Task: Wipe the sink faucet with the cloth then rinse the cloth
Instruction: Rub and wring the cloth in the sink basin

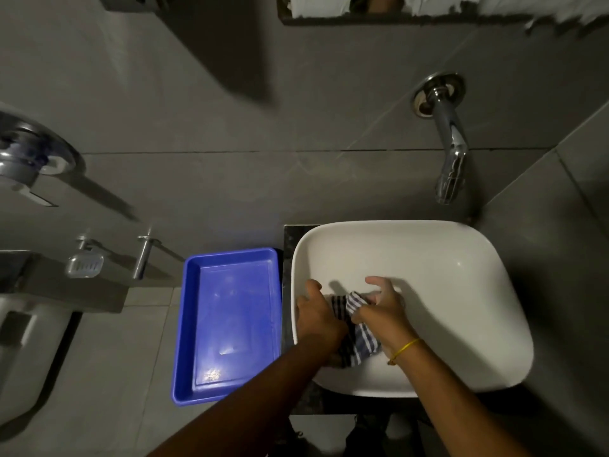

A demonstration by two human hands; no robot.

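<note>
A white rectangular sink (461, 291) sits on a dark counter. Above it, a chrome faucet (449, 143) sticks out of the grey tiled wall; no water runs from it. Inside the basin's near left part, both hands hold a blue-and-white striped cloth (357, 338). My left hand (318, 313) grips the cloth's left side. My right hand (384, 306), with a yellow band on its wrist, pinches a bunched upper corner of the cloth. The cloth's lower part hangs between my wrists.
A blue plastic tray (194, 324) stands left of the sink. Farther left are a metal soap dish (84, 263), a chrome tap (143, 257) and a wall fitting (33, 159). A shelf (395, 18) with white items runs above.
</note>
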